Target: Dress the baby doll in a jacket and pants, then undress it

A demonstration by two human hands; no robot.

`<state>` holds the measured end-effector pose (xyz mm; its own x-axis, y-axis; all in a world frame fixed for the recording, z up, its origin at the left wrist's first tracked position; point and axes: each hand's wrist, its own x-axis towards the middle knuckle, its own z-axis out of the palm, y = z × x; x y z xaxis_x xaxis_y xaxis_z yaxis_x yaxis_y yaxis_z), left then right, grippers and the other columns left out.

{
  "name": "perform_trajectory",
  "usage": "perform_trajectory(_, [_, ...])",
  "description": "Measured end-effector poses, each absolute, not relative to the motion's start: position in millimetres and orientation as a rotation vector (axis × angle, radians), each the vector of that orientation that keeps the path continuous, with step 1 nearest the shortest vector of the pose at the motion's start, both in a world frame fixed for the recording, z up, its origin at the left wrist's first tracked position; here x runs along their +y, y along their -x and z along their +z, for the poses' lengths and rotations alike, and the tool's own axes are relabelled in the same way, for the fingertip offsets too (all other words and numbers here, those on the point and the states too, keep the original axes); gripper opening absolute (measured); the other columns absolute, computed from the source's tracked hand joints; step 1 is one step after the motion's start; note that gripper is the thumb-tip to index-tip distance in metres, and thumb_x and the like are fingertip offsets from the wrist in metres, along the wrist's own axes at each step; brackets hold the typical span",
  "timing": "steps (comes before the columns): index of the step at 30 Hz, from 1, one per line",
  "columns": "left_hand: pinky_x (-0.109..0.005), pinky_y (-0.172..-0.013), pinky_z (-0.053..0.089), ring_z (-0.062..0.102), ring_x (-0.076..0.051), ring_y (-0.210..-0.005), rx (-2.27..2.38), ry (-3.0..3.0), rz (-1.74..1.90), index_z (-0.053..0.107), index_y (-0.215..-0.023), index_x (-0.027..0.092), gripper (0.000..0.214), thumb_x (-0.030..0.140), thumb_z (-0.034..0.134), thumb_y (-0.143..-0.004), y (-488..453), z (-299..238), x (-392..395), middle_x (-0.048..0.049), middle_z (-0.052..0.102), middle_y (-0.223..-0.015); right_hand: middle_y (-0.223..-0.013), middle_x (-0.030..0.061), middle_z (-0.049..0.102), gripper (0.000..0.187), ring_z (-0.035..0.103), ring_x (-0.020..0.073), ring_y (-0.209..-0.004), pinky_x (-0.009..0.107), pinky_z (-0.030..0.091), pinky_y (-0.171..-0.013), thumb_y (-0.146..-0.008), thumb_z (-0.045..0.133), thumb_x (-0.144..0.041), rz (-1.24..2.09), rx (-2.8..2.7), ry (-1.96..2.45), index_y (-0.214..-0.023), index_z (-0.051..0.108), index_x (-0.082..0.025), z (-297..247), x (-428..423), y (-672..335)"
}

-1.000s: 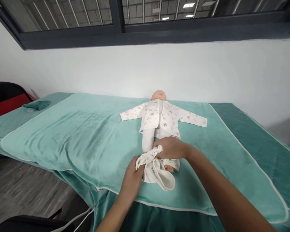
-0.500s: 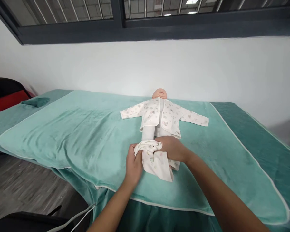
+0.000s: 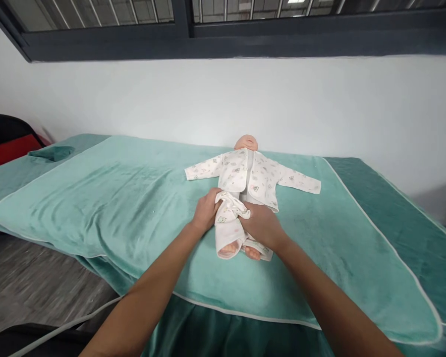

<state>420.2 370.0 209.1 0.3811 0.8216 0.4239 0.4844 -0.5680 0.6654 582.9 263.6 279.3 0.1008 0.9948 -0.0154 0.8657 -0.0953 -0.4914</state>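
A baby doll lies on its back with its head toward the wall. It wears a white patterned jacket that hangs open at the front, its sleeves spread to both sides. White patterned pants are bunched around the doll's legs, and its feet show at the leg openings. My left hand grips the bunched cloth on the left side of the pants. On the other side, my right hand is closed on the pants near the middle, its fingertips partly hidden by fabric.
The doll rests on a light green blanket with white piping, spread over a darker green cover. Behind stands a white wall under a dark window frame. A red and black chair is at left; a pale cable runs lower left.
Both hands still hold the pants. My left hand has moved up the doll's leg, drawing the cloth toward the jacket. Both feet now show at the leg openings.
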Motion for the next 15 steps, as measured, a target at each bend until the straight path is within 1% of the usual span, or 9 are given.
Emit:
perform_trajectory(3, [-0.032,-0.085,0.047,0.065,-0.025,-0.099,1.147,-2.291,1.027,0.057,-0.113,0.020,0.026,0.030,0.044,-0.093,-426,206,384,-0.0090,0.070,-0.108,-0.082,0.0027,0.070,0.025,0.057,0.0169,-0.071,0.027,0.029,-0.060,-0.092,0.047,-0.038,0.448,-1.750,2.072,-0.077,0.057,-0.022,278,267,-583])
perform_trajectory(6, [-0.030,-0.084,0.046,0.066,-0.024,-0.098,1.192,-2.317,1.079,0.059,-0.115,0.020,0.028,0.034,0.047,-0.093,-432,203,392,-0.0103,0.071,-0.108,-0.082,0.0038,0.070,0.021,0.059,0.0187,-0.075,0.028,0.030,-0.061,-0.092,0.048,-0.035,0.392,-1.669,2.120,-0.081,0.059,-0.023,276,271,-579])
perform_trajectory(9, [-0.030,-0.083,0.046,0.067,-0.025,-0.095,1.231,-2.295,1.125,0.060,-0.113,0.019,0.028,0.036,0.048,-0.094,-434,203,393,-0.0112,0.070,-0.105,-0.084,0.0048,0.070,0.020,0.062,0.0210,-0.079,0.028,0.031,-0.062,-0.093,0.046,-0.035,0.326,-1.585,2.178,-0.086,0.061,-0.024,274,274,-573])
perform_trajectory(11, [-0.030,-0.084,0.045,0.066,-0.024,-0.096,1.219,-2.272,1.138,0.060,-0.110,0.020,0.024,0.034,0.048,-0.094,-434,205,390,-0.0098,0.069,-0.103,-0.084,0.0056,0.070,0.021,0.062,0.0223,-0.079,0.029,0.030,-0.060,-0.094,0.045,-0.036,0.278,-1.549,2.215,-0.090,0.061,-0.024,271,276,-568])
perform_trajectory(13, [-0.030,-0.084,0.045,0.064,-0.023,-0.097,1.214,-2.207,1.177,0.057,-0.110,0.021,0.021,0.031,0.049,-0.093,-431,207,382,-0.0080,0.067,-0.106,-0.083,0.0057,0.069,0.019,0.062,0.0227,-0.078,0.029,0.028,-0.059,-0.094,0.045,-0.036,0.255,-1.526,2.246,-0.093,0.060,-0.024,269,276,-565])
perform_trajectory(15, [-0.030,-0.082,0.046,0.062,-0.021,-0.096,1.269,-2.043,1.268,0.053,-0.111,0.021,0.023,0.034,0.052,-0.092,-426,207,369,-0.0064,0.064,-0.108,-0.081,0.0055,0.068,0.017,0.062,0.0228,-0.077,0.029,0.026,-0.059,-0.094,0.046,-0.036,0.247,-1.509,2.264,-0.093,0.059,-0.024,267,275,-563])
